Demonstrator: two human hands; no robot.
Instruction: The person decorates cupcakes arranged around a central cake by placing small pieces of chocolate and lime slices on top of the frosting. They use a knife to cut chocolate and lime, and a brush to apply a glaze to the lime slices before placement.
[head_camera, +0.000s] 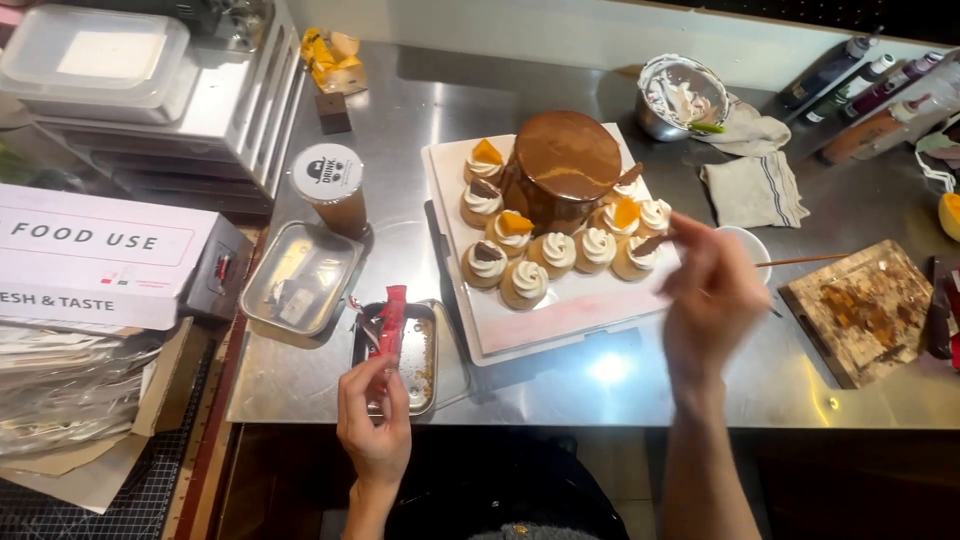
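Observation:
My left hand (373, 412) holds a red snack wrapper (391, 318) upright over a small metal tray (418, 352) near the counter's front edge. My right hand (710, 295) is blurred and pinches a small brown chocolate piece (652, 241) just above a cream-topped cupcake (636, 258). A chocolate-glazed round cake (559, 167) stands on a white board (560, 315), ringed by several cream cupcakes, some topped with orange slices or chocolate shards.
A second metal tray (300, 277) and a lidded brown drink cup (331, 187) sit left of the board. A wooden cutting board (866, 310), folded cloth (752, 188), metal bowl (680, 98) and squeeze bottles (860, 95) lie right and behind. Boxes (95, 255) stack at left.

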